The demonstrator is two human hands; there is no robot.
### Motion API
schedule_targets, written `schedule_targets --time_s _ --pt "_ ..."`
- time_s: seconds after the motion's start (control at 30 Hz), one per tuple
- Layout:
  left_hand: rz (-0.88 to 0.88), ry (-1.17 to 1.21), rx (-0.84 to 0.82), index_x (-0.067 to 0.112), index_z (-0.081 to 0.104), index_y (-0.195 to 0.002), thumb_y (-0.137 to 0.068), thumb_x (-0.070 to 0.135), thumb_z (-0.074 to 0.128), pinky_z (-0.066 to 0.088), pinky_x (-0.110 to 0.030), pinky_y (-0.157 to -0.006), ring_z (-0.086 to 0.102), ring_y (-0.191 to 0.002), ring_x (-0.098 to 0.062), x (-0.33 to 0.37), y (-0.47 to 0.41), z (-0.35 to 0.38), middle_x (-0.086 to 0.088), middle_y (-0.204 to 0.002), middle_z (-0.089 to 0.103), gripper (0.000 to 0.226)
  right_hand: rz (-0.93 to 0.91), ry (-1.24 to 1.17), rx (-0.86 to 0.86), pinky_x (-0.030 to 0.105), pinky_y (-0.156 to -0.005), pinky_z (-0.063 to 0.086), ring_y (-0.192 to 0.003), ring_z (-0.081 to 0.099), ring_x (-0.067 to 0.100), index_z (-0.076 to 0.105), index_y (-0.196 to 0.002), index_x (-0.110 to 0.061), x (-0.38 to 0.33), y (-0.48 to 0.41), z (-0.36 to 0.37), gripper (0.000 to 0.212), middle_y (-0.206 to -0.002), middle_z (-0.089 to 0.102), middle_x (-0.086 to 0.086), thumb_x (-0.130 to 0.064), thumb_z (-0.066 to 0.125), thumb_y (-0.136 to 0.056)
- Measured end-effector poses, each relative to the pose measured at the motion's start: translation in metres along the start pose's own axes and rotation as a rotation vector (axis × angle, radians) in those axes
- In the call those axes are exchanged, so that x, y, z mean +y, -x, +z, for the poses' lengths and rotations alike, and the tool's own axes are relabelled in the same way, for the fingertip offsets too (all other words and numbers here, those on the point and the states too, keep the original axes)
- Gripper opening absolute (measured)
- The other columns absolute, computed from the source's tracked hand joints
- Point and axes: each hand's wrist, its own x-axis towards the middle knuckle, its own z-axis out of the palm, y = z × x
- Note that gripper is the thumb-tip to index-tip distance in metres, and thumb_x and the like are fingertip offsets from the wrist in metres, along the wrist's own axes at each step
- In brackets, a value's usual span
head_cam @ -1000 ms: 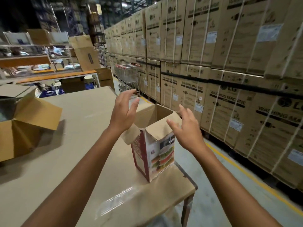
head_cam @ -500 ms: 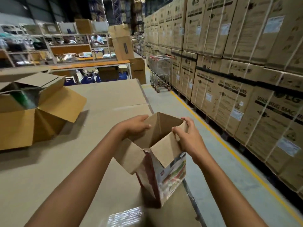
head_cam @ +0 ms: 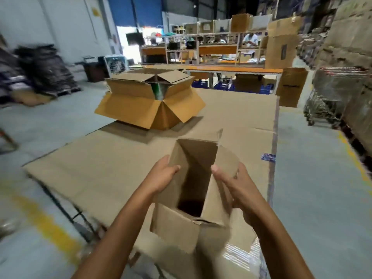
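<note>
Cardboard covers the bench (head_cam: pixel 100 168) below the small box (head_cam: pixel 177 228). It looks empty, light and bendy. The left hand (head_cam: pixel 161 179) and right hand (head_cam: pixel 239 190) pinch its side flaps with curled fingers.

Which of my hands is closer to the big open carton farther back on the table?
Left. The left hand grips the small box on its left wall, on the side toward the big open carton; the right hand grips the right wall, farther off.
</note>
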Motion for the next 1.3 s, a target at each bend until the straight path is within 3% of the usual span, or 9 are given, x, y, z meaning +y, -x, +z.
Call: schedule_targets --time_s 0.07,0.13,0.23,0.33,0.53,0.67,0.83,0.97,1.3 --pt "-0.014 0.069 0.157 0.028 0.064 -0.112 -0.097 0.017 0.057 0.057 -0.038 -0.083 0.067 -0.101 -0.017 -0.021 0.03 -0.027 0.005 -0.103 0.072 0.02 -0.052 0.0 -0.043 0.043 -0.095 0.053 -0.116 0.057 0.012 0.035 -0.142 -0.04 -0.003 0.004 0.027 0.092 -0.135 0.054 -0.012 -0.073 0.071 -0.064" --pt "-0.016 0.157 0.326 0.029 0.065 -0.112 -0.095 0.013 0.059 0.055 -0.03 -0.075 0.067 -0.1 -0.015 -0.038 0.061 -0.053 0.009 -0.102 0.072 0.024 -0.084 0.0 -0.057 0.038 -0.086 0.053 -0.115 0.057 0.017 0.029 -0.149 -0.039 -0.007 0.011 0.056 0.101 -0.138 0.051 -0.006 -0.071 0.076 -0.065" --pt "0.007 0.162 0.593 0.018 0.065 -0.12 -0.091 0.008 0.063 0.055 -0.037 -0.082 0.067 -0.104 -0.017 -0.058 0.109 -0.094 0.001 -0.109 0.072 0.032 -0.159 -0.015 -0.08 0.035 -0.084 0.055 -0.113 0.059 0.011 0.036 -0.144 -0.041 -0.012 0.022 0.108 0.087 -0.134 0.057 -0.003 -0.056 0.081 -0.072" --pt "0.016 0.171 0.806 0.018 0.067 -0.115 -0.077 0.021 0.066 0.055 -0.043 -0.089 0.067 -0.103 -0.016 -0.078 0.157 -0.135 0.002 -0.106 0.073 0.037 -0.292 0.031 -0.103 0.019 -0.074 0.048 -0.096 0.058 -0.014 0.042 -0.136 -0.044 -0.01 0.039 0.167 0.073 -0.112 0.057 -0.024 -0.054 0.08 -0.074" --pt "-0.052 0.192 1.102 0.037 0.065 -0.105 -0.073 0.034 0.064 0.055 -0.044 -0.088 0.066 -0.1 -0.013 -0.139 0.238 -0.204 0.013 -0.101 0.07 0.032 -0.498 0.16 -0.262 0.029 -0.088 0.053 -0.104 0.064 0.007 0.07 -0.119 -0.033 0.006 0.091 0.29 0.033 -0.114 0.06 -0.016 -0.05 0.066 -0.091" --pt "-0.15 0.133 1.153 0.025 0.065 -0.118 -0.081 0.031 0.063 0.055 -0.04 -0.089 0.065 -0.104 -0.015 -0.205 0.285 -0.244 0.007 -0.111 0.07 0.037 -0.449 0.301 -0.511 0.031 -0.092 0.052 -0.105 0.064 0.011 0.062 -0.132 -0.027 0.04 0.129 0.368 0.056 -0.116 0.066 -0.009 -0.055 0.068 -0.084" --pt "-0.281 0.089 1.166 0.018 0.061 -0.125 -0.094 0.018 0.064 0.05 -0.02 -0.075 0.064 -0.095 -0.004 -0.297 0.33 -0.286 0.003 -0.116 0.068 0.031 -0.384 0.479 -0.668 0.042 -0.094 0.054 -0.104 0.067 0.019 0.052 -0.141 -0.027 0.103 0.162 0.453 0.058 -0.118 0.069 -0.002 -0.02 0.07 -0.086" --pt "-0.379 0.07 1.17 0.024 0.058 -0.122 -0.093 0.02 0.066 0.044 -0.004 -0.06 0.06 -0.079 0.011 -0.352 0.362 -0.316 0.012 -0.098 0.063 0.031 -0.325 0.512 -0.754 0.045 -0.094 0.054 -0.104 0.068 0.023 0.055 -0.14 -0.016 0.151 0.183 0.512 0.059 -0.12 0.07 0.008 -0.005 0.064 -0.083" --pt "-0.555 0.133 1.105 0.026 0.055 -0.127 -0.091 0.023 0.07 0.055 -0.032 -0.081 0.06 -0.094 -0.01 -0.452 0.344 -0.39 0.002 -0.108 0.063 0.038 -0.209 0.59 -0.856 0.043 -0.093 0.053 -0.105 0.066 0.026 0.054 -0.141 -0.016 0.214 0.157 0.628 0.06 -0.125 0.068 0.007 -0.003 0.066 -0.084"
